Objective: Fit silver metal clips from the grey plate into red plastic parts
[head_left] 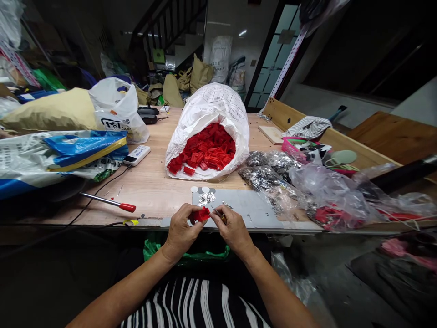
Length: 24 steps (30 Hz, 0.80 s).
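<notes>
My left hand [182,230] is closed around a red plastic piece [201,214] above the table's front edge. Close beside it, my right hand [235,230] pinches a small thin-shafted tool with a yellowish handle [224,219]. Its metal shaft points toward the red piece; whether the two touch I cannot tell. Just beyond the hands, small shiny metal parts [206,197] lie in a pile on a grey mat [247,205]. Farther back, a white woven sack [218,102] lies with its mouth toward me, full of similar red pieces [211,148].
Clear bags of small metal parts [273,175] and a pink basket [294,149] crowd the right. On the left are a blue-and-white bag [78,152], a white power bank-like device [137,155] and a red-handled lever [127,207]. A green bag [152,249] hangs below the table edge.
</notes>
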Each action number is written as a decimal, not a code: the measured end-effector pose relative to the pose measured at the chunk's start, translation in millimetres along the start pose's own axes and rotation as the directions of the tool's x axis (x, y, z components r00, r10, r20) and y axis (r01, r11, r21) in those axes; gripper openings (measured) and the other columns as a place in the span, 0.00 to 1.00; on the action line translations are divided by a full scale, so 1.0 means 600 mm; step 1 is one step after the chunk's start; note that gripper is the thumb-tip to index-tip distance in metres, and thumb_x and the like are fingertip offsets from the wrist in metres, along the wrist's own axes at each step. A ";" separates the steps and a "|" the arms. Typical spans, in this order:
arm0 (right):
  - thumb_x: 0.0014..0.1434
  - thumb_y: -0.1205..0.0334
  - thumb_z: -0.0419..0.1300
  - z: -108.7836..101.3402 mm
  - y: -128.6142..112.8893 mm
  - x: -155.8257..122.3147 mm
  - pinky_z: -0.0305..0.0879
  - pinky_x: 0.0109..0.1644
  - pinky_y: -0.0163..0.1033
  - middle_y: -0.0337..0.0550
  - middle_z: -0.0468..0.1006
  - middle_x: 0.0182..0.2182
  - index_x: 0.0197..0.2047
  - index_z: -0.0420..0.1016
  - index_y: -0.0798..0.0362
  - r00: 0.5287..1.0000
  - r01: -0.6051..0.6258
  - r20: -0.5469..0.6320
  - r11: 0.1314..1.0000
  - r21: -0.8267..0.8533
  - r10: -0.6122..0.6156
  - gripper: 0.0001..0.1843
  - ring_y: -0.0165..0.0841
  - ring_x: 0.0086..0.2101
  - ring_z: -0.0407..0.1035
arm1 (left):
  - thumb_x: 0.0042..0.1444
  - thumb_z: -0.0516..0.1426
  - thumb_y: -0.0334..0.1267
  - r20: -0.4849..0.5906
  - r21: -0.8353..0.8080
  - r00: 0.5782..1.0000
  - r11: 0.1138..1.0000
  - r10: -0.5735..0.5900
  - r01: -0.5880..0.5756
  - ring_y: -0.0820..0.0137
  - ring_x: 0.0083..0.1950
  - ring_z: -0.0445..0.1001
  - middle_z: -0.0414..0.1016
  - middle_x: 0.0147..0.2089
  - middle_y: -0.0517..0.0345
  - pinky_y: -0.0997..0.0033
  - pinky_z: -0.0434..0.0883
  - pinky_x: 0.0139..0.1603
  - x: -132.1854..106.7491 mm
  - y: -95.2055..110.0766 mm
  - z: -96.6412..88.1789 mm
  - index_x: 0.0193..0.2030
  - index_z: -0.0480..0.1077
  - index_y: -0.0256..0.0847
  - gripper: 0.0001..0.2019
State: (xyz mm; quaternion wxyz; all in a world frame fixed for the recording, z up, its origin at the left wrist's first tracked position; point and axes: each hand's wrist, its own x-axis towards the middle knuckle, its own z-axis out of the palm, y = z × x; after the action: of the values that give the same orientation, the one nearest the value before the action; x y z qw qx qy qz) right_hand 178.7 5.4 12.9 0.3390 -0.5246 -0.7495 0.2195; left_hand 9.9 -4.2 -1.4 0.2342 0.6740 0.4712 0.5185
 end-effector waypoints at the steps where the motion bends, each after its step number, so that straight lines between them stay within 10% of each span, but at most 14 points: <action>1: 0.63 0.57 0.53 0.001 -0.002 -0.002 0.62 0.36 0.36 0.41 0.74 0.29 0.33 0.68 0.51 1.000 -0.013 -0.009 1.000 -0.004 0.013 0.09 0.33 0.30 0.68 | 0.50 0.61 0.32 -0.009 0.007 1.000 1.000 -0.002 0.002 0.74 0.31 0.70 0.72 0.34 0.59 0.73 0.70 0.32 0.000 0.001 0.000 0.40 0.71 0.40 0.09; 24: 0.55 0.59 0.55 0.005 -0.014 0.000 0.59 0.29 0.33 0.37 0.75 0.24 0.27 0.68 0.50 0.978 -0.196 -0.065 0.980 0.020 0.197 0.07 0.30 0.24 0.66 | 0.52 0.58 0.27 -0.007 0.119 0.987 0.980 0.163 -0.161 0.73 0.30 0.67 0.71 0.33 0.59 0.73 0.68 0.32 -0.005 0.001 0.007 0.42 0.69 0.42 0.11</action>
State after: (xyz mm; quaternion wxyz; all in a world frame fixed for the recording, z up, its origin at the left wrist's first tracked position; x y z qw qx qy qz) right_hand 171.1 2.6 16.8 0.3441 -0.6010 -0.6805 0.2393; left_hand 14.0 -6.3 -4.2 0.1471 0.7184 0.4468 0.5125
